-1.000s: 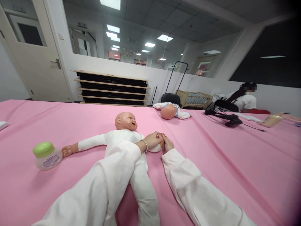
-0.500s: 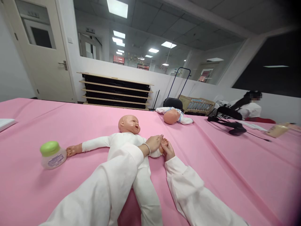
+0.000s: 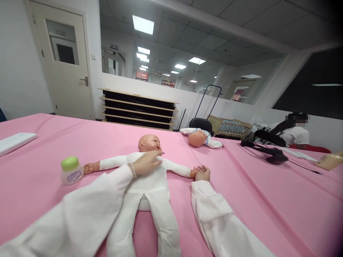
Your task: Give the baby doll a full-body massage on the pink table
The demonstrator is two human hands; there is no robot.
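Observation:
A baby doll (image 3: pixel 150 178) in a white cloth suit lies on its back with its arms spread. My left hand (image 3: pixel 147 163), with a bracelet at the wrist, is over the doll's upper chest, just below its head. Its fingers are stretched out and a little blurred, and it holds nothing. At the end of the doll's arm on the right, my right hand (image 3: pixel 203 174) has its fingers curled around the doll's hand (image 3: pixel 193 173). A jar with a green lid (image 3: pixel 71 171) stands against the doll's other hand.
The pink-covered table (image 3: pixel 241 207) bears a second doll (image 3: pixel 197 137) at the far edge, a black headset (image 3: pixel 265 152), a tan bottle (image 3: pixel 329 160) and a white flat object (image 3: pixel 17 142). A person (image 3: pixel 296 134) sits beyond the right side. Stacked boards (image 3: pixel 138 109) stand behind.
My left hand has left the doll's hand and moved left to its chest. The doll's arm on the right now lies straighter, outward. The view has shifted slightly.

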